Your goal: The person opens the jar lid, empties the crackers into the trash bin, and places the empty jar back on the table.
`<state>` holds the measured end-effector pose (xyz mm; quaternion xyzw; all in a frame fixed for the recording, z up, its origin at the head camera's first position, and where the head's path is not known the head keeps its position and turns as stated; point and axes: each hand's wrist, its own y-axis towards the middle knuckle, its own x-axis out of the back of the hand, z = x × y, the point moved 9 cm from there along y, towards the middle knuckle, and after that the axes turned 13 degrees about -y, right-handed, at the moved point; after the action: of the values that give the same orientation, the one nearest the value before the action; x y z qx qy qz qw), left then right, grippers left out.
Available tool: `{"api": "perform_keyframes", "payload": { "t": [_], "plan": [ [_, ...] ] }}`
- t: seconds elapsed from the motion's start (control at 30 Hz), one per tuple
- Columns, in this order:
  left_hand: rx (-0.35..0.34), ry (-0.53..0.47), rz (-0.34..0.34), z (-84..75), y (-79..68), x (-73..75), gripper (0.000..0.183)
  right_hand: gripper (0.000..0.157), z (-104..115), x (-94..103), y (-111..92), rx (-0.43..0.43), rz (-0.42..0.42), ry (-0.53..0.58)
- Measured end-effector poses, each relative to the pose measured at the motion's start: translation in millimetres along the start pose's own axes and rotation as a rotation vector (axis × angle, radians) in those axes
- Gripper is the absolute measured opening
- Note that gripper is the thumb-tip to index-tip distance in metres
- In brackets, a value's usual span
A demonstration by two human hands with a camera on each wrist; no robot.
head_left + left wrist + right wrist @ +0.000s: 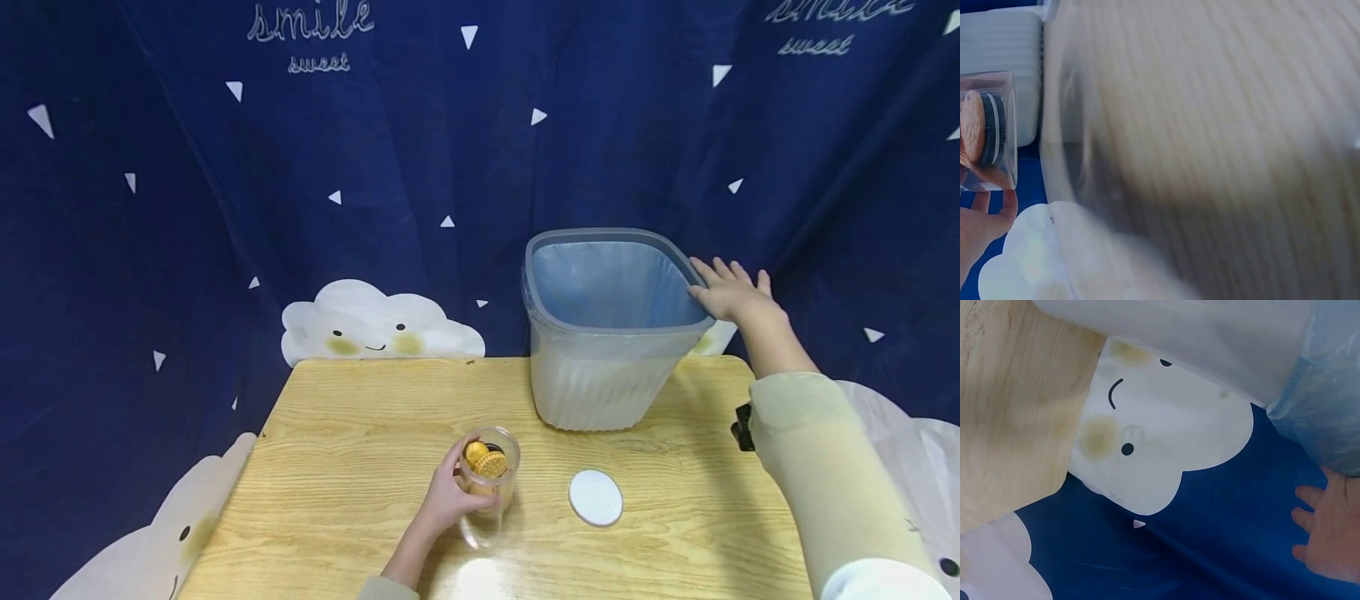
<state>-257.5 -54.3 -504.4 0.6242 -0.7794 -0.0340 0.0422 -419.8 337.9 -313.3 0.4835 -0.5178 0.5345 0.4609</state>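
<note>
My left hand [444, 500] grips a clear jar [510, 477] over the middle of the table, thumb on the near side and fingers round the far left side. Inside it are round golden biscuits [491, 465] and a dark sandwich cookie [992, 128] with a pale filling. My right hand [733, 297] is at the right rim of a trash bin [592, 383], fingers straight and spread, thumb side right by the rim. A bluish plastic liner [611, 287] covers the bin's inside. In the right wrist view, that hand is beside the liner's outer fold [1322, 419].
A round white disc [596, 497] lies on the wooden table [360, 417], right of the jar. The bin stands at the table's back right. A dark blue curtain [405, 150] hangs behind, with white cloud shapes [375, 325] round the table's edges.
</note>
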Motion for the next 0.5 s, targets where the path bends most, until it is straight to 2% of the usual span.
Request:
{"api": "perform_keyframes", "payload": {
  "t": [0.17,0.5],
  "plan": [
    [-0.051,0.007,-0.035,-12.9,3.0,1.1,0.09,0.065,0,0.1,1,-0.002,-0.007,-0.002],
    [-0.089,-0.001,-0.102,-33.9,10.0,1.8,0.086,0.065,-1,-0.3,2,-0.003,-0.006,0.005]
  ]
}}
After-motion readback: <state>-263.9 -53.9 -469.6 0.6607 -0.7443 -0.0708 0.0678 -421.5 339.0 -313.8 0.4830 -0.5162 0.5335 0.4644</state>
